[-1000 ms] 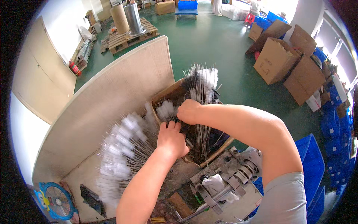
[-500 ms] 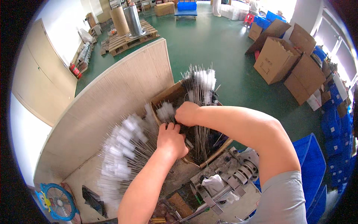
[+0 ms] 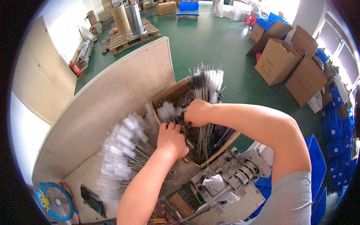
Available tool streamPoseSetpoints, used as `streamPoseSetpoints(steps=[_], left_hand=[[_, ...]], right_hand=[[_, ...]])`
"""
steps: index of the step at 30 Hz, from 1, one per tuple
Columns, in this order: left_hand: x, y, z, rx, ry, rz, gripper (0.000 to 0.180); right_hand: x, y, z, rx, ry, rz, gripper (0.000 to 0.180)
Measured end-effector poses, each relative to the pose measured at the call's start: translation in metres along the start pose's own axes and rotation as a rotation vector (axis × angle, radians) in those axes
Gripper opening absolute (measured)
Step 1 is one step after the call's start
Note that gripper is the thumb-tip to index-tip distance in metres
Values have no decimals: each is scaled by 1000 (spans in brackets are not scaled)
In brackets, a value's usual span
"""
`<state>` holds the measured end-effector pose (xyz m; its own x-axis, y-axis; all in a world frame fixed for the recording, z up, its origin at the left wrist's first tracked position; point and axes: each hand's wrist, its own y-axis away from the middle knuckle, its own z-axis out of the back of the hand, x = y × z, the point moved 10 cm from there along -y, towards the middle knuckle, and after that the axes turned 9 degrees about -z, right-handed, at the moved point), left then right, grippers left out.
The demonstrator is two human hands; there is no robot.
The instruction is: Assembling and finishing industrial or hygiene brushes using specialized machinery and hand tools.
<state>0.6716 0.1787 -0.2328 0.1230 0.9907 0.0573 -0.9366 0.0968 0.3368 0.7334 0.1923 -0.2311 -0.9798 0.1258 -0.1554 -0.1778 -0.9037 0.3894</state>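
My left hand (image 3: 172, 142) lies over the near left rim of a worn box (image 3: 173, 91), its fingers curled downward; what they grip, if anything, is hidden. Inside the box, my right hand (image 3: 198, 113) is closed with its fingertips turned down and out of sight. A small clump of white-bristled wire brushes (image 3: 166, 111) stands just left of my right hand. Behind and below that hand, a tall bundle of twisted-wire brushes (image 3: 204, 137) leans in the box, white and dark bristles at the top. Many more white wire brushes (image 3: 120, 150) fan out left of my left hand.
A curved pale board (image 3: 112, 86) walls the left side. At the near right sits a metal machine (image 3: 243, 172) with a shaft and a crumpled white cloth (image 3: 214, 183). A blue fan (image 3: 58, 202) stands lower left. Cartons (image 3: 277, 62) and blue bins (image 3: 315, 157) lie right.
My right hand has shifted right, away from my left hand. The tall brush bundle's top has swung slightly right. My left hand has hardly moved.
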Motion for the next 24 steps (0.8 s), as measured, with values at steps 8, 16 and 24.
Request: streamPoseSetpoints(steps=[8,16,24], left_hand=[[-1,4,6,-22,39,21,44],[-1,0,-4,21,35,4,46],[4,4,0,-3,-1,59,51]], right_hand=[[3,-1,-14,-20,61,68,13],[4,4,-10,-33,61,52,15],[1,6,-15,138,112,-44,33]])
